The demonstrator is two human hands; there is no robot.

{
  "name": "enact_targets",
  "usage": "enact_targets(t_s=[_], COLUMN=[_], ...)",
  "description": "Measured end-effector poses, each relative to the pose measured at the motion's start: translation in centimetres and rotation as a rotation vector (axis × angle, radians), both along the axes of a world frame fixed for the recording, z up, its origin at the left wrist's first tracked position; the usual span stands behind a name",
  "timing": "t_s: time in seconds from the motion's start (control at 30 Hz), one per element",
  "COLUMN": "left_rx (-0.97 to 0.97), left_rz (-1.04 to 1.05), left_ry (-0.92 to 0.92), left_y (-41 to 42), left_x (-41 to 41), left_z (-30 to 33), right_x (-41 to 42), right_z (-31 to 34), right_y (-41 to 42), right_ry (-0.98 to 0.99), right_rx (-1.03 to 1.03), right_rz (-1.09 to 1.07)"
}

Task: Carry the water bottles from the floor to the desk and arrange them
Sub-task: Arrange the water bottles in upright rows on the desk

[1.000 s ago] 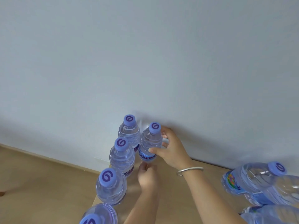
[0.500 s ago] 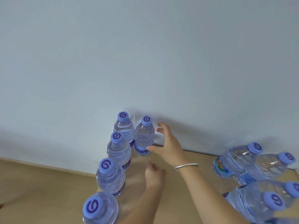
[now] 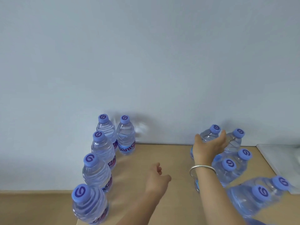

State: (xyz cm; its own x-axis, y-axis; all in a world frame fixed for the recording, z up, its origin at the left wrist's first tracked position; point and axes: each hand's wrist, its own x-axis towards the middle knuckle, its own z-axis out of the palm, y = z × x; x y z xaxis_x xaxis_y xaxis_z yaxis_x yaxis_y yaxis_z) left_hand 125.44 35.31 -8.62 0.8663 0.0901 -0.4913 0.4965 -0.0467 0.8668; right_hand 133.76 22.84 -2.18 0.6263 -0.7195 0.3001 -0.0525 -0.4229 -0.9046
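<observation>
- Mostly we see a pale wall that fills the upper part of the view and meets the back edge of the desk.
- We look down on a light wooden desk whose top carries all the bottles; a white surface lies just beside its right edge.
- We count five water bottles on the left side of the desk, all upright with purple caps: four run in a line from the near bottle back to the far left bottle at the wall, and a fifth bottle stands just to the right of that last one, close to touching it.
- We see a second cluster of the same bottles packed together on the right side of the desk, well apart from the left row; the nearest of these are blurred.
- Our right hand reaches into that cluster with its thumb spread wide from the fingers, cupping the far bottle by the wall; whether the fingers are closing round it we cannot tell.
- Our left hand hangs over bare desk between the two groups, its fingers loosely curled and holding nothing.
- We wear a silver bangle on the right wrist.
</observation>
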Motion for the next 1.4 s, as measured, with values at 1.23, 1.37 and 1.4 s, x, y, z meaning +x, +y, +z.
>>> enact_targets(t_s=[1.23,1.37,1.4], left_rx=[0.076,-0.033,-0.070], left_rz=[0.102,0.201,0.195], left_ry=[-0.626,-0.638,-0.640], left_y=[5.2,5.4,5.8], left_x=[-5.1,-7.6,-8.1], left_z=[7.0,9.3,9.8], right_x=[-7.7,-8.7,-8.8], right_z=[11.7,13.1,13.2], right_y=[6.2,6.2,6.1], right_ry=[-0.116,-0.174,-0.188], right_rx=[0.051,0.174,0.237], right_rz=[0.860,0.997,1.021])
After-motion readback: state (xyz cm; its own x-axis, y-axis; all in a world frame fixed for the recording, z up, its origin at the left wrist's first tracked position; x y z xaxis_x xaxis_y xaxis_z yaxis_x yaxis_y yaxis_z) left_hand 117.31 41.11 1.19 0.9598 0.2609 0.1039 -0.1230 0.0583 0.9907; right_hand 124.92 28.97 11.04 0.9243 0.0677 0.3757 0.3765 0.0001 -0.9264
